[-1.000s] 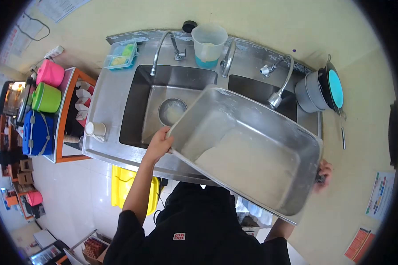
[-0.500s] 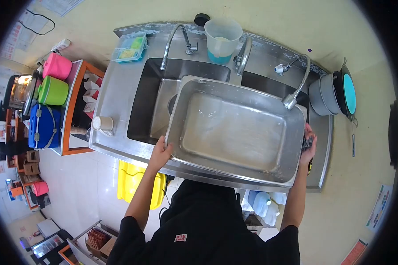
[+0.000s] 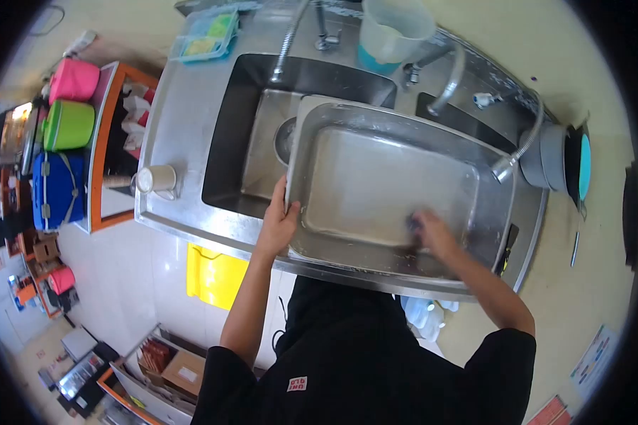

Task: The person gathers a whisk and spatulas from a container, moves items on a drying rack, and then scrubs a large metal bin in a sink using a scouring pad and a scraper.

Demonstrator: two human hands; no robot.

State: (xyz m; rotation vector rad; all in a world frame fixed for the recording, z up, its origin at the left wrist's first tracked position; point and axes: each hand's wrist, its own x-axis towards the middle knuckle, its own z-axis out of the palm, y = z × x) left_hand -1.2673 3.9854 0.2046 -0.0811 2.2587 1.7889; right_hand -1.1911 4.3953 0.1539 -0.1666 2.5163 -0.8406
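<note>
A large, deep rectangular metal pan [image 3: 383,184] rests tilted over the sinks, its inside wet with cloudy residue. My left hand [image 3: 279,225] grips the pan's left rim, thumb on the near side. Inside the pan, near its front right part, my right hand [image 3: 432,235] presses a dark scrubber [image 3: 412,224] against the bottom. Motion blurs the scrubber, and the fingers partly hide it.
The left sink basin [image 3: 262,142] shows beside the pan. Flexible faucets [image 3: 503,168], a clear pitcher [image 3: 393,32] and a lidded plastic box [image 3: 207,35] line the back. A light mug [image 3: 157,180] stands left; grey pots [image 3: 542,156] lean right.
My right hand has moved from the pan's right rim down into the pan with the scrubber. My left hand stays on the left rim. The view has shifted.
</note>
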